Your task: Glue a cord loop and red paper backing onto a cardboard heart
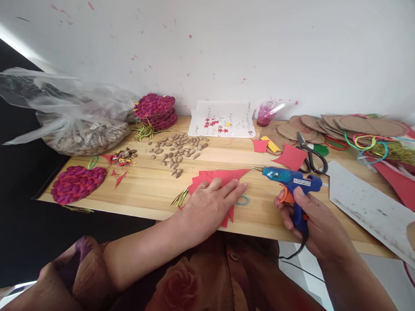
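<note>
My left hand (212, 204) lies flat, fingers stretched out, on a red foam cutout (223, 177) near the front edge of the wooden table (151, 189). A small blue ring (242, 200) sits by its fingertips. My right hand (307, 222) is closed round the handle of a blue glue gun (291, 180) with an orange trigger. The gun's nozzle points left, close to the red cutout's tip. Its black cord drops off the table edge.
Loose seeds (176, 152) lie mid-table. Magenta seed-covered shapes sit at front left (77, 184) and at the back (156, 109). A plastic bag of seeds (81, 122) is at left. Scissors (312, 155), cardboard discs (308, 125), coloured rings (364, 141) and white card (370, 206) are at right.
</note>
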A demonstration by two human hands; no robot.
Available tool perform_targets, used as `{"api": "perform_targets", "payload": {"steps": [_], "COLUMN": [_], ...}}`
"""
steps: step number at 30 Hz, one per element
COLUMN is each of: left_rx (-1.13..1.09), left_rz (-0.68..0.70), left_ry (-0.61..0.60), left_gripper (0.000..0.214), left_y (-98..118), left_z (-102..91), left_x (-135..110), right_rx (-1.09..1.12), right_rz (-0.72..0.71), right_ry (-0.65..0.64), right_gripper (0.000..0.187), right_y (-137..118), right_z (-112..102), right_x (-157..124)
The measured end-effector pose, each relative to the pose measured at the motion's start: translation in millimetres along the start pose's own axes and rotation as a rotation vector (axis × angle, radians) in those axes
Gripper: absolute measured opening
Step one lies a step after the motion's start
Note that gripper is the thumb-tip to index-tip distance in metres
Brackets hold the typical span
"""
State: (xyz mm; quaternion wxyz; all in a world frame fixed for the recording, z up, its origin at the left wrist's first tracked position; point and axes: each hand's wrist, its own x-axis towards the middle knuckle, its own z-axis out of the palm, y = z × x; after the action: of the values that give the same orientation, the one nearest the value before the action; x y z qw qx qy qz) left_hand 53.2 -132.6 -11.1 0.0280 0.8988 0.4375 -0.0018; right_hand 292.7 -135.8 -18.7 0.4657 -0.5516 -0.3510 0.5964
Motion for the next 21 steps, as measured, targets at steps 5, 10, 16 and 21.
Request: {"api": "perform_targets", "payload": {"steps": [5,10,16,21], "left_rx": [-0.255,-0.395,-0.258,-0.136], "left_rz": [0.004,-0.097,0.005,-0.003], "left_ry": [0.216,0.479,0.351,0.24], "left_gripper": [0.083,0.05,0.037,0.056], "left_y": [-11.2,-33.4,-27.5,-22.1], "left_z": [2.2,15.4,26.2,28.1], "left_x": [-13.2,-41.7,-43.2,-34.1], "right_rx": [0.004,0.043,0.084,0.093], "right_rz": [0.012,0.022,0.069,0.093], "right_ry": [-0.002,-0.018,-0.087,-0.122], "right_gripper": [0.041,0.039,0.039,0.042], "right_y": [0.8,1.2,5.2,7.1], "right_z": [-4.4,-4.1,10.0,16.4], "right_x": [1.1,-3.1,-5.5,-2.9]}}
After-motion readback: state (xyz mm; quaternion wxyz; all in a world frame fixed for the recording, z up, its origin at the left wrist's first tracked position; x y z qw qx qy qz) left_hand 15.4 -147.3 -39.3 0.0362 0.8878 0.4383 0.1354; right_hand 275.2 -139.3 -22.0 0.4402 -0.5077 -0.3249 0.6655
